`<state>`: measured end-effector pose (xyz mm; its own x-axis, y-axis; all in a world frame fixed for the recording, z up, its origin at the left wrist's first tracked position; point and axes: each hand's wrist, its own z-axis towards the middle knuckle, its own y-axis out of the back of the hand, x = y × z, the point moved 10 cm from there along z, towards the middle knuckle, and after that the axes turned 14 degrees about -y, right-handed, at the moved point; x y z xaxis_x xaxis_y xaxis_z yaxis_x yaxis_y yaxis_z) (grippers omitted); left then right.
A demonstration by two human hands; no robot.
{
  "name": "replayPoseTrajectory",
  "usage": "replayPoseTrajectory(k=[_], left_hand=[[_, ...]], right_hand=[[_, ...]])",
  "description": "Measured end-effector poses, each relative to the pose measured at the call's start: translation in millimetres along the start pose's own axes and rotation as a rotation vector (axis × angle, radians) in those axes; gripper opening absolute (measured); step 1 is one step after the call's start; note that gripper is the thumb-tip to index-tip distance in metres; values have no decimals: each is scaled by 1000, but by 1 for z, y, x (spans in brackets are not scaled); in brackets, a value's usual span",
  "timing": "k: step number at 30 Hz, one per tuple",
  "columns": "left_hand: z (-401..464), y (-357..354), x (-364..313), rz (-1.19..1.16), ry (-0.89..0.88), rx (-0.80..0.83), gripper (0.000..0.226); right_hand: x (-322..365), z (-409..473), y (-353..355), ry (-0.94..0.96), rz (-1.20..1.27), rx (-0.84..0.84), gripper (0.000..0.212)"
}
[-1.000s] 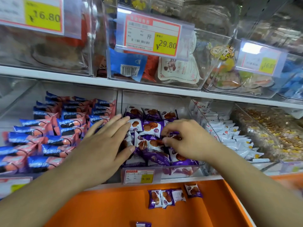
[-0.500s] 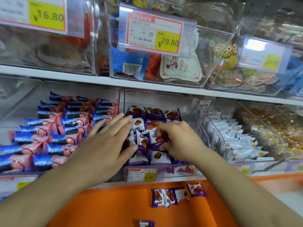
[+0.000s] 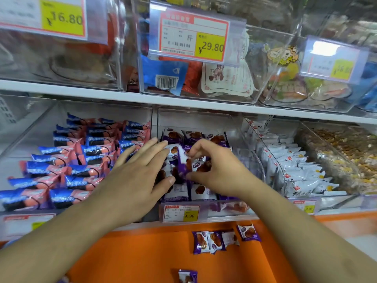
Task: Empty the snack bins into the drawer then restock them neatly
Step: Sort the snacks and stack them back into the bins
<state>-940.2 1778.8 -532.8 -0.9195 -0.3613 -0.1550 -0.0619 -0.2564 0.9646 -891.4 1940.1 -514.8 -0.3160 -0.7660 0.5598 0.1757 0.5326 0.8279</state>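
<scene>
shelf (image 3: 183,103): white store shelving carrying clear bins, with price tags clipped on front
left bin: blue-pink packets (image 3: 67,164) sitting in tidy rows
left hand (image 3: 134,176): lying flat, fingers straight, pressing against purple packets (image 3: 195,190) in the middle bin (image 3: 251,160)
right hand (image 3: 216,172): pinching one purple packet above the pile
drawer (image 3: 142,258): orange, lying open below, holding a few loose purple packets

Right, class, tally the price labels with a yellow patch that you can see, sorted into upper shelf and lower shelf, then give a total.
Upper shelf price labels: 3
Lower shelf price labels: 3
Total: 6
</scene>
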Motion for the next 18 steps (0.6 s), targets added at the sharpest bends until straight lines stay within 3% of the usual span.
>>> replayPoseTrajectory(k=[4,8,10,15,18], left_hand=[[-1,1,-1,-6,2,6,79],[-1,1,0,-10,5,11,78],[-1,0,-1,-20,3,20,76],[-2,4,0,-59,-5,76,69],[-2,5,0,-46,-17,106,77]], right_hand=[[1,-10,24,38,39,105,33],[-14,-15,2,78,-470,189,38],[-14,-18,-4,113,-573,193,44],[15,-11,8,116,-266,46,60],[31,-5,-24,136,-171,121,75]])
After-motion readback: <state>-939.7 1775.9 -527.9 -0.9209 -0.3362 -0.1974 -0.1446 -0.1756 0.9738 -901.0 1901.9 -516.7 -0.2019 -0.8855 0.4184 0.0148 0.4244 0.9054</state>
